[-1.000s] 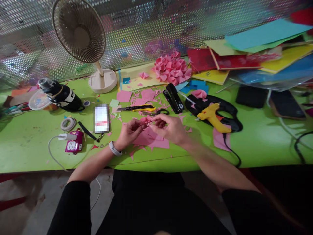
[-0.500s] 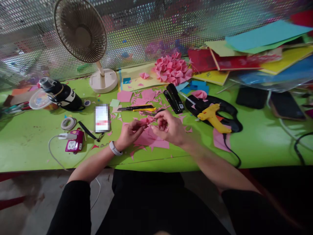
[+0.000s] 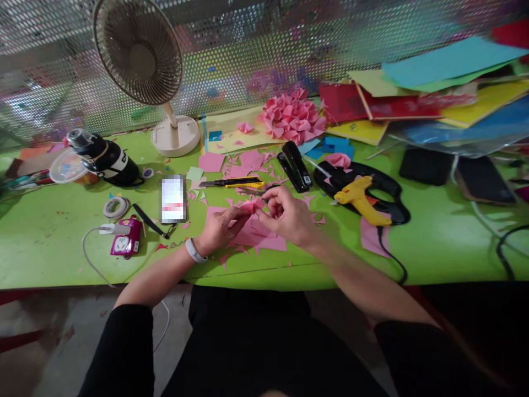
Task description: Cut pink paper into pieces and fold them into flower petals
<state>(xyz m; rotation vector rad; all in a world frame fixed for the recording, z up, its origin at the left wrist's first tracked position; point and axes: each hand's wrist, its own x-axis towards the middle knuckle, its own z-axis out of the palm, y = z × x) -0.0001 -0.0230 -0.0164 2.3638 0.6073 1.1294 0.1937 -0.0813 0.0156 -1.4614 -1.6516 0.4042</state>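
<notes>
Between my hands is a small folded piece of pink paper. My left hand pinches its left side between thumb and fingers. At its right side my right hand has thumb and forefinger closed on the paper's edge, the other fingers curled. Flat pink sheets lie on the table just below the hands. Right behind them are a yellow-and-black utility knife and scissors, partly covered by my right hand. Pink paper scraps are scattered around.
A black stapler and a yellow glue gun on a black tray are to the right. Behind stand a pile of pink paper flowers and a fan. Leftward are a phone, tape roll and black bottle.
My right hand has come slightly closer to the left, and its fingers now meet the pink paper. The left fingers have shifted a little on the paper. Other things stay put.
</notes>
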